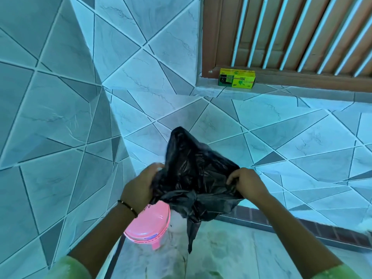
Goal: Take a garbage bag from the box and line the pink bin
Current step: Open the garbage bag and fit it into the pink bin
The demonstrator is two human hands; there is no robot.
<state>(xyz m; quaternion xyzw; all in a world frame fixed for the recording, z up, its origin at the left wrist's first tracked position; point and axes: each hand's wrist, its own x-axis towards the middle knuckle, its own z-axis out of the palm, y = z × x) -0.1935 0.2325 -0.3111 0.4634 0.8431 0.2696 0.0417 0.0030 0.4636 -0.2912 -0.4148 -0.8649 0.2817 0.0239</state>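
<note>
Bag (198, 174) between hands, tail downward

Your arms enter from the bottom edge, bare from the upper arm down. You wear short light-green sleeves: left sleeve (68, 267), right sleeve (334, 271), only their hems in view. On your left wrist, a thin black cord bracelet (128, 207) with a few small pale beads. Your hands, left hand (138, 186) and right hand (248, 183), are bare.

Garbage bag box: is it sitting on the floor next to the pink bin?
No, the box rests on the window ledge, far above the pink bin on the floor.
</note>
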